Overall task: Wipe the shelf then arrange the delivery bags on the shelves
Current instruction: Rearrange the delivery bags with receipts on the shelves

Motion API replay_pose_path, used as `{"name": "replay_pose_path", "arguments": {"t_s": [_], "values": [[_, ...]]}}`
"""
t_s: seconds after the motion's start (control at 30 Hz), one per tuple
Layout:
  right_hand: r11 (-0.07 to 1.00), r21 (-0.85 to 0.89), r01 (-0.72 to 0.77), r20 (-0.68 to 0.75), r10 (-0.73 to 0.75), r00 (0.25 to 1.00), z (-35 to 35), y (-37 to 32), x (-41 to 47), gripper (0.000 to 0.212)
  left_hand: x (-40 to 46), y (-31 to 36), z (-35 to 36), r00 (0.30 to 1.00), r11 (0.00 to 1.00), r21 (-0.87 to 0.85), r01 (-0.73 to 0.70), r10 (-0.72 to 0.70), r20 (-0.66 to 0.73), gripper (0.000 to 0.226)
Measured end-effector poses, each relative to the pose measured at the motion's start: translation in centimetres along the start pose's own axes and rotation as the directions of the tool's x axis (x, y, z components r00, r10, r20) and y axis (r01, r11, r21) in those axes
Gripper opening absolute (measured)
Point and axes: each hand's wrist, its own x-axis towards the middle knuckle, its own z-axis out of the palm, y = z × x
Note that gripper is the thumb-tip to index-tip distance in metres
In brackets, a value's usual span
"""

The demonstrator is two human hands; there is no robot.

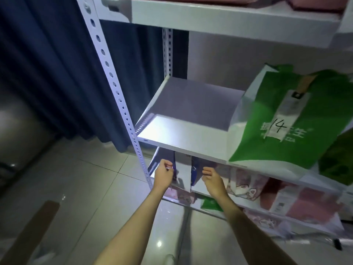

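- Our left hand [164,174] is curled at the front left corner of the lower shelf [202,188], fingers pinched on the top edge of a white and purple bag [182,174].
- Our right hand [212,178] hovers beside it, fingers loosely bent, gripping nothing we can see.
- A green delivery bag [282,119] marked 14 stands at the right end of the middle shelf [183,136], overhanging the front edge.
- Pink bags [246,183] lie along the lower shelf, further right.

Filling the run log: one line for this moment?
left hand: gripping white bag | right hand: open at it | lower shelf | green bag: middle shelf
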Motion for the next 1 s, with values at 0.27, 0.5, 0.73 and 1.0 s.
{"name": "replay_pose_path", "arguments": {"t_s": [0.27,0.5,0.73,1.0], "values": [[0.995,-0.021,-0.098,-0.007,0.098,0.995,3.2,0.4,2.6,0.042,4.8,-2.1,-0.1,0.969,0.987,0.153,0.049,-0.084,0.233,0.049],[0.999,-0.018,-0.041,-0.122,0.038,0.992,6.1,3.0,4.5,0.024,6.8,-5.4,1.8,0.978,0.992,0.1,-0.071,0.05,0.2,0.031],[0.993,-0.113,0.022,-0.231,-0.048,0.972,6.8,4.5,3.7,0.029,5.4,-6.6,2.2,0.989,0.991,0.068,-0.118,0.111,0.103,0.009],[0.992,-0.124,0.015,-0.034,-0.019,0.999,6.5,2.8,-2.1,0.025,-1.7,-6.4,-2.0,0.998,0.999,-0.034,0.0,0.002,0.067,0.011]]}}
